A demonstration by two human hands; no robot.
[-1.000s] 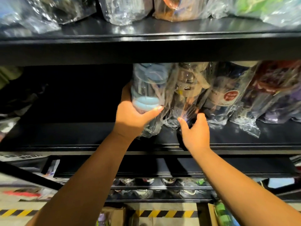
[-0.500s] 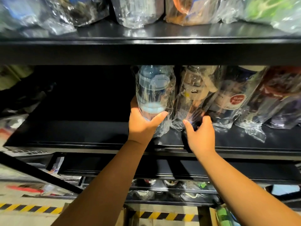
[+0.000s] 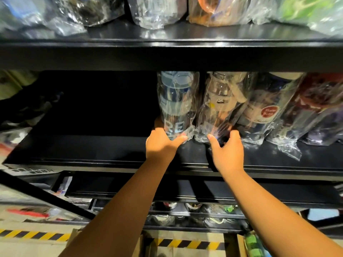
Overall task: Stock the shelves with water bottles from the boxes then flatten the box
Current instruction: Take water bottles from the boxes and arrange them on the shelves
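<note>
Plastic film, clear and crinkled, wraps each item in the row, which probably explains the low grips: the loose wrap would slide under fingers placed higher up. The left hand (image 3: 161, 145) grips the base of the blue-lidded water bottle (image 3: 176, 102), thumb across the front and fingers curled behind, so the bottle stands upright at the hand's 12 o'clock on the middle shelf (image 3: 83, 145). The right hand (image 3: 229, 154) holds the foot of the clear water bottle (image 3: 219, 102) just beside it, thumb at one side of the wrap and curled fingers at the other. This looks like a bracing hold, so that the neighbour does not tip while the new bottle is pressed against it. The two bottles touch along their sides. A red-labelled bottle (image 3: 263, 112) leans at 3 o'clock of them, and more wrapped bottles run off that way. Toward 9 o'clock the shelf board is dark and bare, so stocking seems to run from right to left. The bottle tops sit close under the upper shelf (image 3: 167, 54), which suggests they go in base first. At 6 o'clock, on the floor, an open cardboard box (image 3: 240, 243) shows a green bottle, so flattening looks some way off.
</note>
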